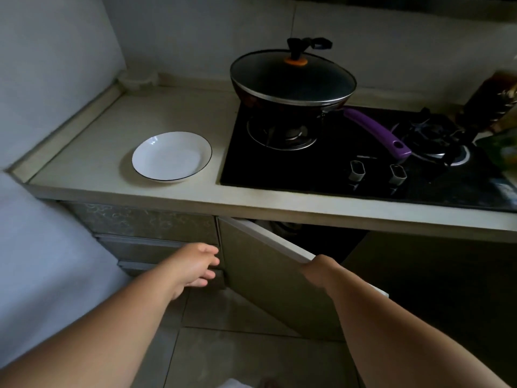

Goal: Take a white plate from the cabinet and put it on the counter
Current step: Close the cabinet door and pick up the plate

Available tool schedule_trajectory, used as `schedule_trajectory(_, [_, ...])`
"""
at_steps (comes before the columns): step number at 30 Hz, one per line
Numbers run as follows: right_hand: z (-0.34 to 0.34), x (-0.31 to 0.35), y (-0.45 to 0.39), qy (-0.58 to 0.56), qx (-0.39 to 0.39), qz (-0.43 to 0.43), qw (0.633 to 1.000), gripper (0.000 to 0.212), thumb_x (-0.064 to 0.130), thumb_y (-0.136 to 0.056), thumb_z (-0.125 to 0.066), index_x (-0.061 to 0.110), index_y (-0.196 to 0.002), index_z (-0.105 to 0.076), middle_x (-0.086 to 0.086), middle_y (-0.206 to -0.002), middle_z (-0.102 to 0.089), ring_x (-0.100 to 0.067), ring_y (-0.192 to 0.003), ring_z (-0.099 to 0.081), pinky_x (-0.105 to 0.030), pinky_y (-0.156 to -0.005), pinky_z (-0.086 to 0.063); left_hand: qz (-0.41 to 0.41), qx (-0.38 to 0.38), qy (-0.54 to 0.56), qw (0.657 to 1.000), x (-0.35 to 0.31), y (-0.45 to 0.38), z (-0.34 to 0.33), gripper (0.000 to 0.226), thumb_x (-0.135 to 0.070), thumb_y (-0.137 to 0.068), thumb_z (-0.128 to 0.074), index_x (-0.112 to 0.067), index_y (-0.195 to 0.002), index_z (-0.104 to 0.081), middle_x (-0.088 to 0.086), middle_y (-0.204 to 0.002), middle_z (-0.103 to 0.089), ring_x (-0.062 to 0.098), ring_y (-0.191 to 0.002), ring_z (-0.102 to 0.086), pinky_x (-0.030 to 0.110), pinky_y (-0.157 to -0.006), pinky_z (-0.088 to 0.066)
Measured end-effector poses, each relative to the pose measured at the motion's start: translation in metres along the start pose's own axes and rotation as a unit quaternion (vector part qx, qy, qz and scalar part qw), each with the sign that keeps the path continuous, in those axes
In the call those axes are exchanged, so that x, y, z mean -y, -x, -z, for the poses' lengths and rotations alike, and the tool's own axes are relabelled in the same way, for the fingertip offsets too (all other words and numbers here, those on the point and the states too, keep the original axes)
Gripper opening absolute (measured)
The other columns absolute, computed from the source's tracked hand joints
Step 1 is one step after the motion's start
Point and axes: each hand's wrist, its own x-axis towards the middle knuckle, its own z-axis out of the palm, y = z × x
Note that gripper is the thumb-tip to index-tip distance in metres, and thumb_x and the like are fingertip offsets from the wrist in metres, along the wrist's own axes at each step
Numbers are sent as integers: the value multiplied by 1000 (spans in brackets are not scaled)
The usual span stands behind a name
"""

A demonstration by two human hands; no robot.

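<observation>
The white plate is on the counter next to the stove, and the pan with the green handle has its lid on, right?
Almost. The pan has a purple handle, not green, as the head view shows. The rest is right: the white plate sits on the counter beside the stove, and the lid is on the pan.

A single head-worn wide-angle view looks forward and steeply down from close above the counter, which lies beyond the left hand and right hand; both forearms enter from the bottom edge.
</observation>
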Motion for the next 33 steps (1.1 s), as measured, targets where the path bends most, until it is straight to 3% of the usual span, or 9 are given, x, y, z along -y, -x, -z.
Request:
schedule_trajectory(3, [1, 7, -30, 97, 22, -5, 995, 22, 28, -91, -51, 12, -105, -57, 2, -69, -42, -22, -95, -58, -30, -83, -47, 12, -17, -3, 1000, -12, -16, 9, 38, -12, -94, -42, -14, -131, -49, 7, -119, -60, 24, -97, -62, 34, -78, -52])
schedule_trajectory(10, [27, 18, -66, 128, -22, -4, 992, 24, 24, -91, -50, 16, -69, -45, -1, -73, -48, -12, -63, -48, -22, -54, -39, 22, -55, 28, 998, -36, -47, 17, 35, -15, -93, -41, -14, -126, -53, 6, -112, -62, 23, -91, -63, 32, -70, -51])
schedule_trajectory(15, [38, 28, -87, 150, 18, 26, 988, 27, 26, -85, -51, 23, -60, -40, 3, -66, -38, -21, -85, -45, -34, -87, -46, 31, -73, 37, 996, -43, -57, 20, 34, -13, -92, -43, -14, -125, -53, 7, -115, -61, 25, -94, -63, 35, -77, -51])
schedule_trajectory(18, [44, 31, -89, 154, 61, 46, 985, 13, 25, -89, -53, 15, -95, -60, 3, -75, -45, -20, -91, -48, -32, -96, -44, 30, -82, 51, 995, -48, -58, 25, 33, -14, -92, -43, -14, -124, -53, 9, -117, -61, 25, -94, -62, 36, -79, -51])
schedule_trajectory(20, [49, 35, -81, 146, 115, 57, 981, 32, 18, -95, -50, 8, -125, -49, -6, -109, -55, -22, -106, -53, -27, -97, -42, 26, -90, 65, 994, -50, -58, 30, 33, -14, -92, -43, -14, -124, -53, 9, -117, -61, 26, -95, -62, 36, -79, -51])
schedule_trajectory(24, [60, 54, -49, 183, 171, 87, 964, 40, 18, -96, -48, 9, -134, -40, -11, -136, -47, -18, -109, -51, -21, -94, -39, 14, -108, 94, 990, -53, -58, 47, 30, -12, -91, -46, -15, -120, -55, 7, -113, -63, 25, -94, -64, 34, -73, -52])
schedule_trajectory(27, [60, 79, -29, 192, 218, 83, 953, 38, 30, -97, -46, 13, -131, -48, -6, -133, -56, -19, -118, -55, -28, -93, -44, -4, -134, 124, 983, -57, -60, 67, 24, -12, -90, -48, -15, -112, -58, 6, -102, -67, 22, -81, -64, 30, -64, -52])
schedule_trajectory(30, [53, 121, -16, 98, 253, 109, 956, 22, 24, -95, -48, 11, -104, -63, -9, -102, -70, -18, -84, -66, -31, -78, -52, -32, -184, 144, 972, -67, -67, 92, 21, -11, -89, -46, -15, -103, -62, 6, -87, -67, 18, -63, -57, 27, -54, -47])
schedule_trajectory(33, [50, 171, -13, -28, 195, 160, 967, 23, 15, -94, -47, 7, -79, -62, -9, -70, -64, -17, -57, -62, -27, -57, -51, -69, -235, 144, 959, -77, -79, 125, 22, -9, -88, -44, -14, -99, -63, 4, -80, -64, 17, -56, -51, 26, -50, -41])
